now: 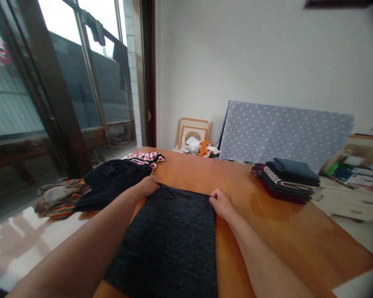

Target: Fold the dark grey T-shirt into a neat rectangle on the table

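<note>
Bare forearms (no sleeves), bare hands (183, 194).

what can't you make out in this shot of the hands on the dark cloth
- Head view: fingertips of the left hand and right hand curl over the far edge of the dark cloth, so the grip is hidden.
- Near end of the cloth is cut off by the bottom edge.
- Folded stack: what the garments are cannot be told.
- Small things by the picture frames are too small to name.

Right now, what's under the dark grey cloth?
The cloth lies flat on the orange table, with wood showing along its sides. The left hand and right hand grip its far corners. Anything beneath the cloth is covered.
</note>
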### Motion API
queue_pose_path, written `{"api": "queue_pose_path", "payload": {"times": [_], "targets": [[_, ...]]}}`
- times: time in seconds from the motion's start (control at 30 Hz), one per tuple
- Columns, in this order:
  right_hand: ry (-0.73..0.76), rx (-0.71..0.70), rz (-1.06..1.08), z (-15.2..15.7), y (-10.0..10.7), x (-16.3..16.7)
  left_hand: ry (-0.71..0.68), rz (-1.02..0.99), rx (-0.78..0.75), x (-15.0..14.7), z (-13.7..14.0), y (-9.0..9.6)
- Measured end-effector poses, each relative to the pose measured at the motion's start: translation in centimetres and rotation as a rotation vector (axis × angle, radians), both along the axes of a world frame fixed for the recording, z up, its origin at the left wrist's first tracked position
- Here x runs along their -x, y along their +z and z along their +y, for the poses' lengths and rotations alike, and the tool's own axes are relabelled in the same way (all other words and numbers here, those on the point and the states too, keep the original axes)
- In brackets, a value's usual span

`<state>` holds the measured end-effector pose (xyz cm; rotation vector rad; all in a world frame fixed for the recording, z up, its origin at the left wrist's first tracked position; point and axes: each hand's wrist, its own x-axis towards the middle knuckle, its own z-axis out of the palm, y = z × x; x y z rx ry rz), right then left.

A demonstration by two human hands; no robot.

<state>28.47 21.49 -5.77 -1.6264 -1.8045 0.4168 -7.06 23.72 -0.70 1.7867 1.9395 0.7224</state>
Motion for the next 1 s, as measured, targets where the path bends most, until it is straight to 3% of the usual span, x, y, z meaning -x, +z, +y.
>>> {"api": "queue_pose_path", "payload": {"times": [0.13, 0.23, 0.4, 0.57, 0.77, 1.0], "targets": [[0.097, 0.065, 0.122, -0.2, 0.6, -0.1, -0.031, -0.105, -0.026, 0.5, -2.4, 1.6], [0.176, 0.124, 0.142, -0.8, 2.3, -0.3, -0.063, -0.196, -0.074, 0.7, -4.7, 3.7], [0.245, 0.127, 0.184, -3.2, 7.4, -1.2, -0.122, -0.345, -0.097, 0.4, -9.2, 8.1], [0.201, 0.174, 0.491, -8.5, 13.7, -2.2, -0.233, -0.494, -0.275, -0.8, -13.8, 13.3], [0.224, -0.005, 0.694, -15.0, 19.9, -3.7, -0.187, -0.579, -0.356, -2.6, -19.1, 18.2], [0.157, -0.099, 0.719, -19.8, 23.2, -5.5, -0.267, -0.754, -0.325, -4.4, -22.6, 20.0]]}}
